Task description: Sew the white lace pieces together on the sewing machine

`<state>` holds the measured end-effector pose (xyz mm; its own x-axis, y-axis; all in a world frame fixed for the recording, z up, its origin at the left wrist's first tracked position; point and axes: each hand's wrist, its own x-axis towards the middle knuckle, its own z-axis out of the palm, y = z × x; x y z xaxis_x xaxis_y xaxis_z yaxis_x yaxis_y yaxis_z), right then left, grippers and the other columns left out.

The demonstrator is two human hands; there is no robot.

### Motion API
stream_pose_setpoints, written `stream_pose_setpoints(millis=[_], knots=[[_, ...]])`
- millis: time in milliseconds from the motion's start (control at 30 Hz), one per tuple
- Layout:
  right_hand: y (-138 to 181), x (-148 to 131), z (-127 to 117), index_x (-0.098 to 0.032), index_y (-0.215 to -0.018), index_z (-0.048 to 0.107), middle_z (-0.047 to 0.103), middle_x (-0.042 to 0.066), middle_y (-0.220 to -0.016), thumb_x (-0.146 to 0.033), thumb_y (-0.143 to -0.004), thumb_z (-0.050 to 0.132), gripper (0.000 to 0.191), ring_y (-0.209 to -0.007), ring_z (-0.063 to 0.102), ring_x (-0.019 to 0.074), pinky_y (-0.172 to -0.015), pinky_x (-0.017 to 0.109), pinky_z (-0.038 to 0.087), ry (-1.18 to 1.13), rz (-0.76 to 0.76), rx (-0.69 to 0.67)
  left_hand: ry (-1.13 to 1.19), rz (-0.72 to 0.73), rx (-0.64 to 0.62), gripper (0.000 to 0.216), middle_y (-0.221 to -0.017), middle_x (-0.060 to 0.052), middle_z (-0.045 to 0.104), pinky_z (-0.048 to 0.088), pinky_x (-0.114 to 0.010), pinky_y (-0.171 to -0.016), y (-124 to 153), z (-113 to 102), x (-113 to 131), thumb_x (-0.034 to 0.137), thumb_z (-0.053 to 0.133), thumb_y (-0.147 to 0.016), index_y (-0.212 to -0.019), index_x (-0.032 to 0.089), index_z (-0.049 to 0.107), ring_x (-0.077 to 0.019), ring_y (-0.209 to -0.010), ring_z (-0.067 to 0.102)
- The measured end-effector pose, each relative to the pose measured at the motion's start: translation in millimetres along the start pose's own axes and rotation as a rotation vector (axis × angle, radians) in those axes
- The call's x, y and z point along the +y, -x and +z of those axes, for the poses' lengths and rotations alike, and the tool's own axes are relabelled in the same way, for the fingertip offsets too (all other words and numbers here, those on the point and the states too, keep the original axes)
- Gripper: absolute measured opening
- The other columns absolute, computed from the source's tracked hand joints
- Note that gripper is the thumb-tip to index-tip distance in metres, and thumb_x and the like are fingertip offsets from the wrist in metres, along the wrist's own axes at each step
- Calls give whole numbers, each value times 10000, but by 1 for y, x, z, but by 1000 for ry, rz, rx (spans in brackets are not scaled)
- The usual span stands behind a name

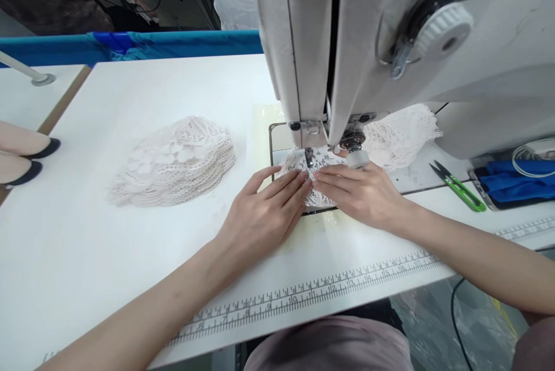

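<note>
Left hand (260,215), right hand (364,195) flat, fingers together, pressing white lace piece (293,164) under sewing-machine needle (309,157); seam looks midway; heaped white lace stack (173,163) lies apart.

Your lace (292,163): matt openwork cloth, rough | stack (173,163): same lace, scalloped edges | table (130,267): smooth matt white top | machine (312,30): cream painted metal, dull, scuffed | knob (444,29): ribbed white plastic | plate (277,145): bare metal, faint sheen | snips (460,188): glossy green plastic grips, dark metal blades.
</note>
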<state>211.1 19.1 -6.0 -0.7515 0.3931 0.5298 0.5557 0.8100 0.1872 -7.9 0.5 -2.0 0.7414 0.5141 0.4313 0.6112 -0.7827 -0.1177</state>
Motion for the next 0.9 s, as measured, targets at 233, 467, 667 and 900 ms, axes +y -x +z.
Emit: stream_pose_setpoints(millis=[233,467,667,900], knots=[[-1,4,3,-139,-992,706,746,40,-1023,-49,-921,483,251,-942,691,151,-993,374,491,-16,-1,-1,0,-21,13,282,-1174,-123,674,475,-498,-987,-4,3,-5,153,515,-928,-1185,108,624,-245,-1094,655],[1,0,2,-169,-980,708,745,27,-1030,-72,-934,487,245,-948,691,146,-1004,386,481,-7,-12,5,-19,19,22,270,-1149,-115,688,488,-475,-984,-1,0,-1,137,530,-919,-1166,107,635,-235,-1072,666],[0,2,3,-147,-1007,702,743,41,-1032,-62,-926,488,244,-953,682,151,-1027,370,468,13,-14,-8,-13,-7,29,265,-1148,-109,688,476,-486,-994,-3,2,-3,140,520,-925,-1161,122,639,-233,-1059,672],[-2,3,2,-132,-1031,693,747,36,-1016,-85,-933,466,252,-896,673,157,-1042,398,445,67,14,-66,-7,-57,33,279,-1168,-100,681,438,-512,-1018,-5,8,-6,182,505,-941,-1190,138,623,-243,-1080,661]])
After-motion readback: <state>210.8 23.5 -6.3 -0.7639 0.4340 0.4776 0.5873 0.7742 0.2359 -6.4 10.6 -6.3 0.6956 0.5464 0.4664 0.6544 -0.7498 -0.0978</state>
